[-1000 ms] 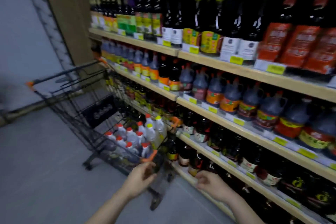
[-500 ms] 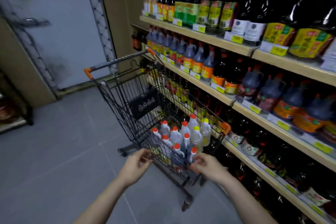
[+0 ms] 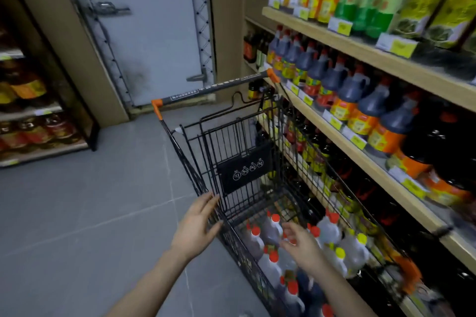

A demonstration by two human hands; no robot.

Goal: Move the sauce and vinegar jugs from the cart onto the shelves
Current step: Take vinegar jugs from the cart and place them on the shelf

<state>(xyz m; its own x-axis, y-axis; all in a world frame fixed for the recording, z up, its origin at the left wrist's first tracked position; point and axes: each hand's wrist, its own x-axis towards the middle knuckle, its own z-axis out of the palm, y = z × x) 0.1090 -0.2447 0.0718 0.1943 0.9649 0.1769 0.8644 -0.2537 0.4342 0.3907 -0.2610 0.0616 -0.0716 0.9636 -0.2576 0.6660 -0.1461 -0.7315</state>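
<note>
A black wire cart [image 3: 242,159] with orange handle ends stands beside the wooden shelves [image 3: 360,147] on the right. Several jugs [image 3: 329,231] with red or yellow caps stand in its basket, some clear, some dark. My left hand [image 3: 197,226] is at the cart's left rim, fingers straight and touching the wire. My right hand [image 3: 301,244] hovers over the jugs inside the basket with fingers spread, holding nothing. The shelves carry rows of dark sauce jugs [image 3: 355,95] with orange labels.
A grey metal door [image 3: 144,28] lies ahead beyond the cart's handle [image 3: 213,87]. Another rack of bottles [image 3: 28,110] stands at the far left. Grey tiled floor [image 3: 85,213] stretches to the left of the cart.
The view has swung left and closer over the cart. Both hands have let go of the cart's near rim; the right now reaches inside over the jugs, the left rests at the side.
</note>
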